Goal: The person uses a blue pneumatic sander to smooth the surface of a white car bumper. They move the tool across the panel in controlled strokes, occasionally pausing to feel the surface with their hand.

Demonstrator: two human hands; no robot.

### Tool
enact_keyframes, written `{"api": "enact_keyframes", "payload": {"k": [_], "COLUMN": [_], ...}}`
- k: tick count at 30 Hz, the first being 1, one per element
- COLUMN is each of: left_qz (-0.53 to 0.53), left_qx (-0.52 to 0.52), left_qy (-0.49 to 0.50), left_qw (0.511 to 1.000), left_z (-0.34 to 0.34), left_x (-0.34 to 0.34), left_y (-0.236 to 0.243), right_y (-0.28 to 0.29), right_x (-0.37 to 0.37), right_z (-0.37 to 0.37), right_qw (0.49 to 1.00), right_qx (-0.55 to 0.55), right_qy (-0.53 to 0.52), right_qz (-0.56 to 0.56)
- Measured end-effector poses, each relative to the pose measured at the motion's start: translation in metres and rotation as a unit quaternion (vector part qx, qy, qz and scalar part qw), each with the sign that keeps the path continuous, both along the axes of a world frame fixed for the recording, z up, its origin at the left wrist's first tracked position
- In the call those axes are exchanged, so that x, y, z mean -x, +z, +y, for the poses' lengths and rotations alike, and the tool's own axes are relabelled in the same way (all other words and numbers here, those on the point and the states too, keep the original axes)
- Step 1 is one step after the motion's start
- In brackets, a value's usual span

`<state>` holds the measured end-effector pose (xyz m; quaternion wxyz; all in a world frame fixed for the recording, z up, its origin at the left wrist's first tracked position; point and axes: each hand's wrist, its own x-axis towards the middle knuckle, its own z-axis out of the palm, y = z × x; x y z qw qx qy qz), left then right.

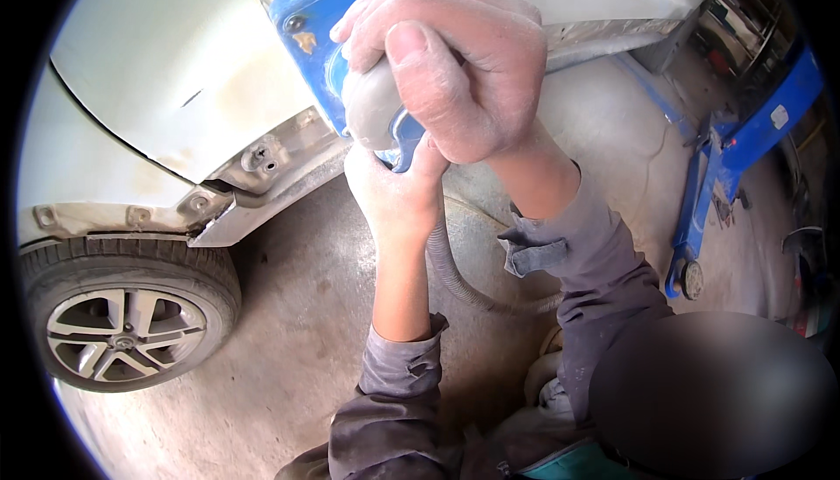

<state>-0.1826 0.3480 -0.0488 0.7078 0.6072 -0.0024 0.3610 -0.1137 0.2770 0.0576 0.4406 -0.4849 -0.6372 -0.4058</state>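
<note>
A grey, round-topped power tool is against a blue, scuffed patch on the side of a white car. My right hand, pale with dust, wraps over the tool with bent fingers. Just below it, my left hand grips the tool's lower part, its fingers mostly hidden. A grey corrugated hose hangs down behind my left wrist and runs off to the right.
The car's wheel is at lower left, beside a bare metal sill. A blue lift arm stands on the concrete floor at right, with cluttered dark items beyond it. A blurred oval covers the lower right.
</note>
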Motion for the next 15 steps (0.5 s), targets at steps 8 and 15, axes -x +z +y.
{"api": "enact_keyframes", "payload": {"k": [8,15], "left_qz": [0.038,0.039], "left_qx": [-0.008,-0.043], "left_qy": [0.058,0.023], "left_qw": [0.998,0.998], "left_z": [0.008,-0.001], "left_x": [0.004,-0.005], "left_y": [-0.059,-0.026], "right_y": [-0.088,-0.034], "right_x": [0.005,-0.008], "right_z": [0.012,-0.008], "right_qw": [0.999,1.000], "right_qx": [0.016,0.030], "right_qy": [-0.035,-0.010], "right_qz": [0.027,0.004]}}
